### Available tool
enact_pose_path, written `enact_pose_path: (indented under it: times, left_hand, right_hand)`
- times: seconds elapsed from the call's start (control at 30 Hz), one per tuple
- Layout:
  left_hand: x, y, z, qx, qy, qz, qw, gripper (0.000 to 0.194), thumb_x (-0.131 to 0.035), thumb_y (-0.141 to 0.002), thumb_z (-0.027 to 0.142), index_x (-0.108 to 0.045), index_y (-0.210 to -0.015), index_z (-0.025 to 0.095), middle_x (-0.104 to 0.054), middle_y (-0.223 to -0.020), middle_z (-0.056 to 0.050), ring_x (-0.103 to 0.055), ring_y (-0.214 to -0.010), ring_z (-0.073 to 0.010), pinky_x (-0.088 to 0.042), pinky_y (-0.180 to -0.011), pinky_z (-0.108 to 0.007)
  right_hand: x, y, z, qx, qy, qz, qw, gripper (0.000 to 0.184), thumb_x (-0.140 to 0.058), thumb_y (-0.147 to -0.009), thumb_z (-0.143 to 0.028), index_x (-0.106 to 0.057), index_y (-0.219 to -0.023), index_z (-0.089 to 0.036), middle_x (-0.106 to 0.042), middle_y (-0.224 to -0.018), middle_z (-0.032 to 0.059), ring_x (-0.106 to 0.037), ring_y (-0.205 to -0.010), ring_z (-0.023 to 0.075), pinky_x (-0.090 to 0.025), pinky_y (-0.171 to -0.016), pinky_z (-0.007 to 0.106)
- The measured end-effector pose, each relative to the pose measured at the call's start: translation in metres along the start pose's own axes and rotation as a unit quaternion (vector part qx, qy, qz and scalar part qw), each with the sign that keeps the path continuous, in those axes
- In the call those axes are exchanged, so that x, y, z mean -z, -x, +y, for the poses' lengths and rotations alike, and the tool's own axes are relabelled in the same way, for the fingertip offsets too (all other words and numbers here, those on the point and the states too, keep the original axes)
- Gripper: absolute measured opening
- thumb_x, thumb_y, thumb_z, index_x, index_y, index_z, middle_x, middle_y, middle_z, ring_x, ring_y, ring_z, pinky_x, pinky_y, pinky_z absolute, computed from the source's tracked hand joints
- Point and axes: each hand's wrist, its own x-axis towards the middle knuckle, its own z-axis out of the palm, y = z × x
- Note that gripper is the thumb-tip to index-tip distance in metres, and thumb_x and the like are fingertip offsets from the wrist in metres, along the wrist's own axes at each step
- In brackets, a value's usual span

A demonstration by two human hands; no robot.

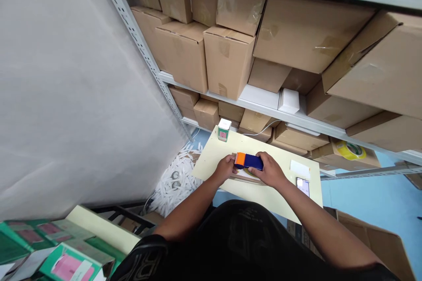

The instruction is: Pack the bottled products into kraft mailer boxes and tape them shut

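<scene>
My right hand (269,170) is closed around the dark blue end of a tape dispenser (253,161), whose other end is orange. At that orange end, my left hand (224,168) has its fingers curled in, and what they grip is hidden. Beneath both hands lies a flat cardboard piece or box (245,179), mostly covered, on a pale yellow table (211,158). On the table's far left corner stands a small green and white box (224,130) with a pink panel.
A phone (302,186) and a white paper (300,168) lie at the table's right. Shelves behind hold cardboard boxes (227,61) and a yellow tape roll (351,150). White strips (174,184) litter the floor at left; green boxes (72,268) sit lower left.
</scene>
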Motion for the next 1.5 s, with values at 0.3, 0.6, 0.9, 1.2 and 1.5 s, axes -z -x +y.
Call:
enact_pose_path:
  times: [0.3, 0.6, 0.9, 1.2, 1.5]
  left_hand:
    - [0.0, 0.004, 0.009, -0.002, -0.014, 0.004, 1.0, 0.041, -0.055, -0.096, 0.06, -0.062, -0.088, 0.02, -0.062, -0.062, 0.002, -0.061, -0.053, -0.0132, -0.052, -0.054, -0.024]
    - [0.007, 0.0, 0.005, -0.039, -0.068, 0.032, 0.996, 0.038, -0.053, -0.095, 0.058, -0.058, -0.08, 0.023, -0.051, -0.052, 0.005, -0.049, -0.045, -0.0135, -0.039, -0.045, -0.024]
    - [0.022, -0.007, -0.01, -0.076, -0.126, 0.04, 0.988, 0.037, -0.049, -0.096, 0.054, -0.057, -0.077, 0.023, -0.055, -0.056, 0.005, -0.053, -0.052, -0.0148, -0.04, -0.053, -0.025]
    - [0.023, -0.015, -0.001, -0.081, -0.149, 0.04, 0.985, 0.034, -0.052, -0.095, 0.051, -0.06, -0.077, 0.022, -0.057, -0.055, 0.005, -0.055, -0.054, -0.0146, -0.043, -0.059, -0.026]
    - [0.045, -0.019, -0.028, -0.069, -0.16, 0.081, 0.981, 0.031, -0.051, -0.095, 0.048, -0.06, -0.082, 0.022, -0.056, -0.057, 0.005, -0.059, -0.054, -0.0148, -0.046, -0.062, -0.027]
  right_hand:
    - [0.003, -0.007, 0.0, 0.007, 0.095, -0.08, 0.992, 0.072, -0.066, -0.089, -0.063, -0.051, -0.143, -0.019, -0.065, -0.124, 0.0131, -0.067, -0.106, 0.0289, -0.05, -0.085, 0.036]
    - [0.003, -0.012, -0.004, 0.019, 0.138, -0.09, 0.986, 0.068, -0.061, -0.09, -0.069, -0.058, -0.139, -0.021, -0.07, -0.115, 0.0114, -0.068, -0.104, 0.0286, -0.05, -0.084, 0.035]
    - [0.004, -0.016, -0.009, 0.024, 0.143, -0.104, 0.984, 0.074, -0.063, -0.089, -0.068, -0.054, -0.146, -0.022, -0.069, -0.122, 0.0122, -0.068, -0.107, 0.0289, -0.05, -0.087, 0.036]
    - [0.021, -0.018, -0.015, 0.015, 0.18, -0.123, 0.976, 0.069, -0.061, -0.09, -0.068, -0.057, -0.143, -0.023, -0.07, -0.119, 0.0114, -0.068, -0.105, 0.0293, -0.049, -0.083, 0.035]
    - [0.036, -0.005, 0.003, -0.013, 0.196, -0.144, 0.97, 0.07, -0.062, -0.09, -0.066, -0.057, -0.143, -0.023, -0.07, -0.116, 0.0111, -0.067, -0.104, 0.0291, -0.047, -0.079, 0.034]
